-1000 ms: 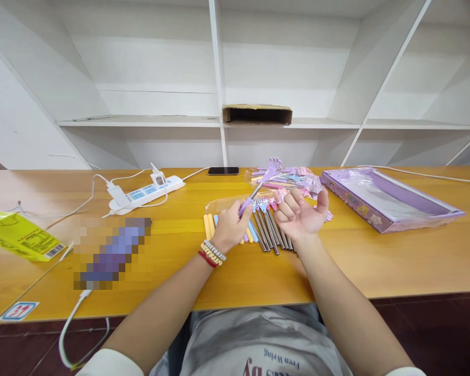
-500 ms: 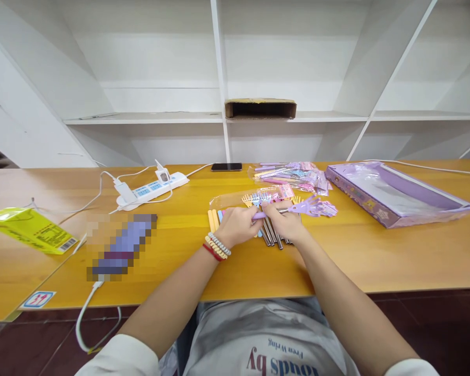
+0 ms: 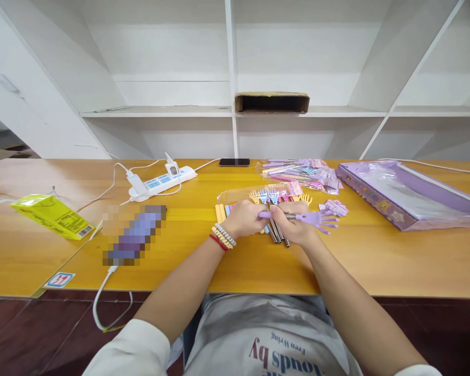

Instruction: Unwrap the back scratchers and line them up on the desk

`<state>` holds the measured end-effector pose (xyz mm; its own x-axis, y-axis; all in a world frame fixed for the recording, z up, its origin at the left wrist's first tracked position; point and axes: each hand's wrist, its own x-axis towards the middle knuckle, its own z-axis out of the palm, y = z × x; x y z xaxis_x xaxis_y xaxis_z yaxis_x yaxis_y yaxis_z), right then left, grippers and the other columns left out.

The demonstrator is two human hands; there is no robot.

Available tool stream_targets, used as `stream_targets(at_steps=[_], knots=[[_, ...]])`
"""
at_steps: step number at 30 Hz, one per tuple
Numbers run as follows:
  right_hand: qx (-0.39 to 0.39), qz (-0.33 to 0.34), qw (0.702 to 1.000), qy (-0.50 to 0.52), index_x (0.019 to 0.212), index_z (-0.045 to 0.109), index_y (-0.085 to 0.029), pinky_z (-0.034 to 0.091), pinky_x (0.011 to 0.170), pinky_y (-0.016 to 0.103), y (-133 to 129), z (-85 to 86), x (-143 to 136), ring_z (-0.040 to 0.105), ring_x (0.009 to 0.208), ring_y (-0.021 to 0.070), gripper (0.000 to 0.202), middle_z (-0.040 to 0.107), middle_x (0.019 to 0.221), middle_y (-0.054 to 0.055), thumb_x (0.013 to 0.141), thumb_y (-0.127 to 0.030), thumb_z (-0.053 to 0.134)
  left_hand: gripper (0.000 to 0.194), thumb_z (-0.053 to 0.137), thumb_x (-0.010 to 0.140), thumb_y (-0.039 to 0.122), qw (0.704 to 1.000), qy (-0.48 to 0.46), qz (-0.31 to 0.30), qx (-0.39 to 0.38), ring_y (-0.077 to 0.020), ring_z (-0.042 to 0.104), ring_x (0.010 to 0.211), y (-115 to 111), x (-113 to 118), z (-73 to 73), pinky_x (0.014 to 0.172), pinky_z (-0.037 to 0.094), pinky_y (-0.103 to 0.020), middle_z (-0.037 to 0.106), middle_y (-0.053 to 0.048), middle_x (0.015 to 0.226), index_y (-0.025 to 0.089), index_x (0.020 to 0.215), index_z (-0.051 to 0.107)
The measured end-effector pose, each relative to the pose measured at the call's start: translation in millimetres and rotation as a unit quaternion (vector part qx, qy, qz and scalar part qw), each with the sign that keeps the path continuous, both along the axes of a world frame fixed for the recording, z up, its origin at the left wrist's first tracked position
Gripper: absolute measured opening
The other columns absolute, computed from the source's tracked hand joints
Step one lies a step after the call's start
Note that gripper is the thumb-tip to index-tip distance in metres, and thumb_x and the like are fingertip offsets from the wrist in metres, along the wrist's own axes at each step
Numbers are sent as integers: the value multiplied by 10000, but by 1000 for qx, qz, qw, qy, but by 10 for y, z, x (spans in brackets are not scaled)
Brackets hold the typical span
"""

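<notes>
A purple back scratcher (image 3: 320,219) with a hand-shaped head lies sideways between my two hands, its head pointing right. My left hand (image 3: 246,218) is closed round its purple handle end. Closed on the metal shaft near the head is my right hand (image 3: 292,222), thumb toward the handle. Under and behind my hands lie several more back scratchers (image 3: 272,196) with yellow, blue and pink claw heads and metal rods; my hands partly cover them. Coloured handles (image 3: 221,212) show left of my left hand. Purple cards (image 3: 332,208) rest just beyond the held head.
Bagged back scratchers (image 3: 301,175) lie farther back. On the right stands an open purple box (image 3: 376,201). To the left are a power strip (image 3: 162,183) with cables, a blurred phone-like device (image 3: 135,235) and a yellow packet (image 3: 53,215). A dark phone (image 3: 234,162) lies near the shelf.
The view has shifted, so everything appears slightly farther right. The held scratcher's head has turned and now tips a little downward, toward me. Both hands keep their hold.
</notes>
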<state>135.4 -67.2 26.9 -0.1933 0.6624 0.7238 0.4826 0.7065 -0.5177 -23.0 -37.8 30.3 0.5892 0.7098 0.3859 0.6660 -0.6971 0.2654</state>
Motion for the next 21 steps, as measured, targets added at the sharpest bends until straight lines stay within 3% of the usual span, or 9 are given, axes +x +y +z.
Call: stream_targets(at_steps=[4, 11, 21], knots=[[-109, -36, 993, 20, 449, 271, -183, 218, 411, 230, 52, -24, 27, 293, 415, 68, 509, 284, 427, -42, 799, -455, 522, 185, 471, 771, 271, 999, -10, 44, 4, -146, 578, 571, -41, 56, -31, 565, 406, -235, 622, -26, 570, 182, 669, 597], [-175, -25, 984, 32, 491, 530, -183, 311, 442, 222, 14, -15, -61, 433, 440, 99, 481, 484, 451, -10, 859, -468, 408, 210, 453, 770, 302, 994, 19, 96, 57, -181, 595, 591, -14, 23, -37, 552, 396, -263, 624, -48, 575, 181, 706, 613], [37, -43, 998, -19, 430, 354, -192, 282, 468, 250, -147, 35, -125, 315, 397, 79, 466, 370, 400, -15, 868, -337, 422, 254, 452, 721, 285, 995, 14, -10, 100, -130, 496, 454, 53, -54, -29, 479, 318, -254, 553, -24, 476, 186, 498, 521]])
